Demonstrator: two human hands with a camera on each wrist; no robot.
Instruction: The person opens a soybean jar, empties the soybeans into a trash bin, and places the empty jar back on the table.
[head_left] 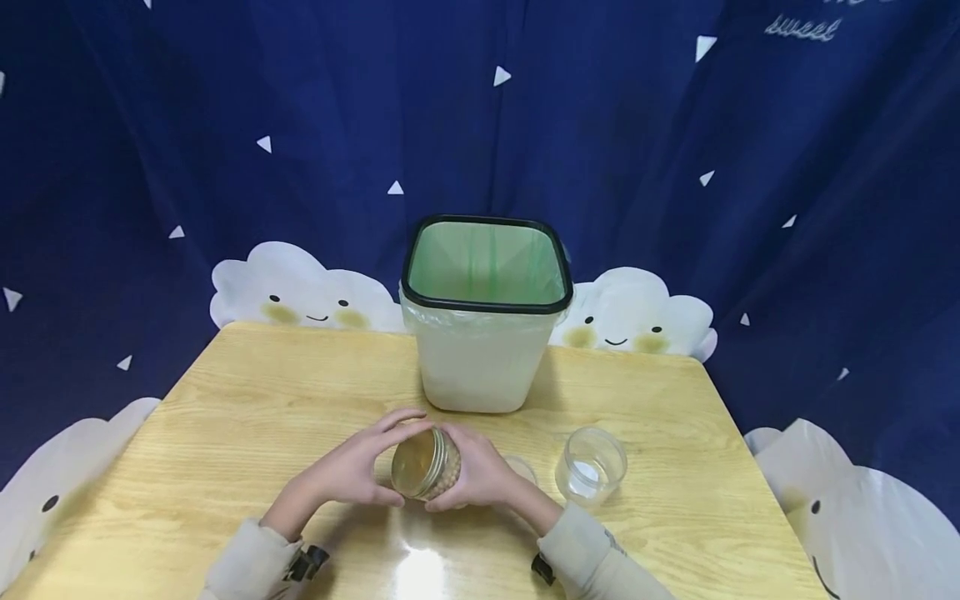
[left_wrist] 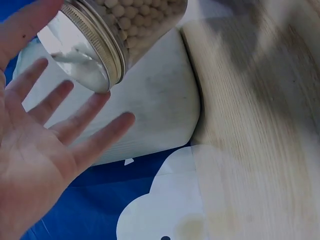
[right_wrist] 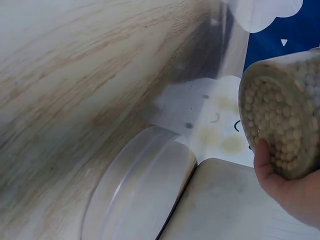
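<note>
A clear jar (head_left: 452, 468) full of small round beige beans is held tilted above the table, its gold screw lid (head_left: 414, 465) turned left. My right hand (head_left: 478, 467) grips the jar's body; one fingertip lies against the jar's base in the right wrist view, the rest being mostly out of frame. Around the lid my left hand (head_left: 358, 464) spreads its fingers. In the left wrist view those fingers (left_wrist: 92, 145) are fairly straight, with one tip at the lid's rim. The lid is on the jar.
Behind the hands stands a white bin (head_left: 483, 358) with a black rim and a plastic liner. A clear round container (head_left: 611, 454) is on the wooden table (head_left: 300, 375) at the right. Partly behind the right wrist lies a small clear disc (head_left: 522, 468). A blue curtain (head_left: 330, 125) hangs behind.
</note>
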